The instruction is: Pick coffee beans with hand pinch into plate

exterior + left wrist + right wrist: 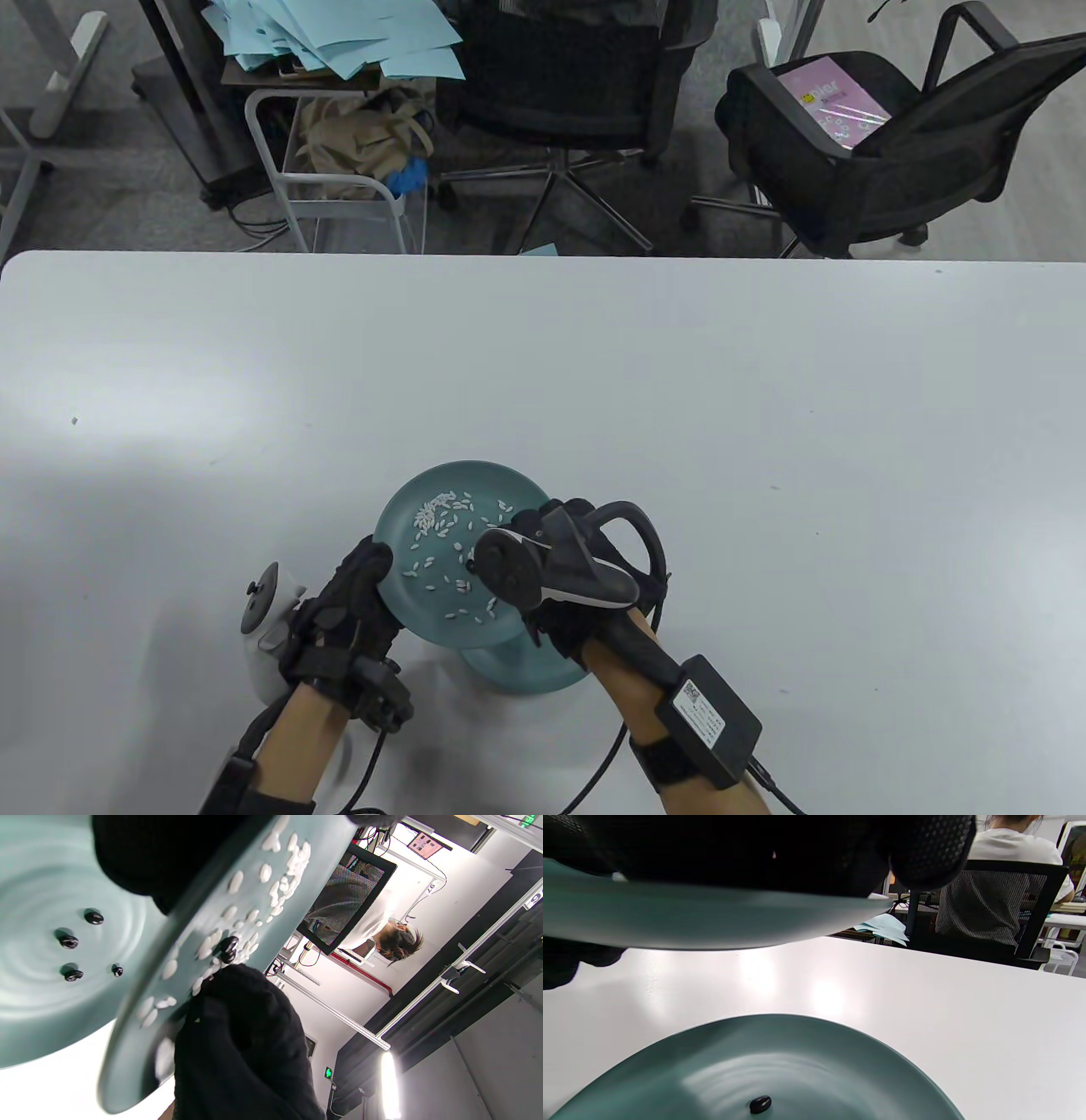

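Note:
My left hand (356, 607) grips the left rim of a teal upper plate (441, 501) and holds it tilted above a second teal plate (530, 675) on the table. The upper plate (199, 921) carries many white grains (437, 514) and dark coffee beans (229, 947). My right hand (564, 556) lies over the upper plate's right part, its fingertips (231, 984) right beside those beans; a pinch is hidden. The lower plate (34, 1018) holds several coffee beans (68, 941). One of them (760, 1104) shows in the right wrist view under the upper plate's underside (712, 923).
The white table (679, 382) stretches wide behind and to both sides of the plates. Two black office chairs (857, 161) and a cart with blue papers (339, 42) stand beyond the far edge. A small white speck (75, 420) lies at the left.

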